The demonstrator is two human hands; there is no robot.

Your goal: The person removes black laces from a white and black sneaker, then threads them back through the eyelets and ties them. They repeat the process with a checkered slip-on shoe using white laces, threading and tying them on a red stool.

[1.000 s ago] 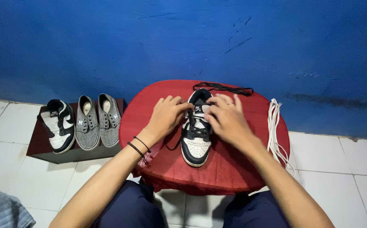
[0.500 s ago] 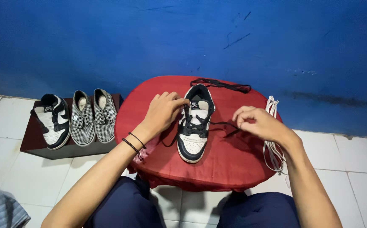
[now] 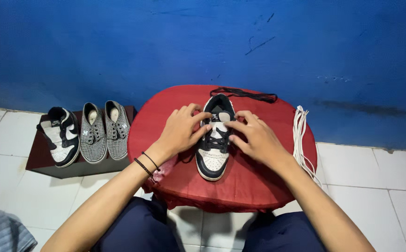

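Note:
A black and white sneaker [image 3: 213, 156] with black laces lies on a round red table [image 3: 254, 186], toe pointing toward me. My left hand [image 3: 180, 130] rests on the shoe's left side, fingers pinching the lace near the tongue. My right hand [image 3: 254, 137] holds the shoe's right side, its fingertips on the lace at the upper eyelets. A loose black lace [image 3: 245, 94] lies at the table's far edge. White laces [image 3: 300, 130] hang over the table's right rim.
To the left, a dark low stand [image 3: 42, 163] carries another black and white sneaker [image 3: 62, 141] and a pair of checked slip-on shoes [image 3: 104, 130]. A blue wall [image 3: 165, 42] rises behind. White floor tiles [image 3: 375, 186] surround the table. Grey cloth [image 3: 2, 233] sits bottom left.
My right hand, which had pulled a lace out to the right, has come back onto the shoe's upper eyelets. My left hand stays at the shoe.

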